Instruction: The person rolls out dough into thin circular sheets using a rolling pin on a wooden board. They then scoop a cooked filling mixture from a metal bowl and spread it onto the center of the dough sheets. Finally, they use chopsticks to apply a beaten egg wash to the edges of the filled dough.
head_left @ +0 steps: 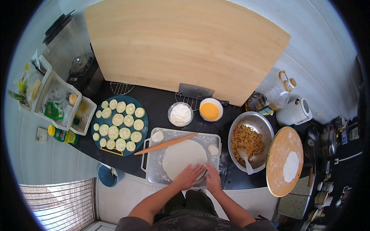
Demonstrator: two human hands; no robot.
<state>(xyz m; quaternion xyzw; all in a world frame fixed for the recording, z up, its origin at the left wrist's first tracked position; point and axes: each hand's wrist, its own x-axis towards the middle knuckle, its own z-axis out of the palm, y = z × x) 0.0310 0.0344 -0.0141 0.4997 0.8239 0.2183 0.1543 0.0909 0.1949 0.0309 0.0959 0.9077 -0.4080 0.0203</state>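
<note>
A wide, thin round sheet of dough [183, 156] lies on a flour-dusted, handled grey board [153, 169]. My left hand [189, 175] rests flat on the sheet's near edge, fingers stretched out. Close beside it, my right hand [212, 178] is closed at the sheet's near right edge, its fingertips drawn together on the dough. A tapered wooden rolling pin [166, 143] lies slantwise over the far left part of the sheet. Small dough lumps sit at the board's far left [157, 136] and right side [212, 149].
Left stands a dark round tray [143, 111] of speckled pale rounds. Behind the board are bowls of white flour [180, 114] and orange-yellow liquid [209, 111]. Right are a steel bowl [236, 161] with brown filling and a spatula, and a round wooden board [277, 161] with a dough disc.
</note>
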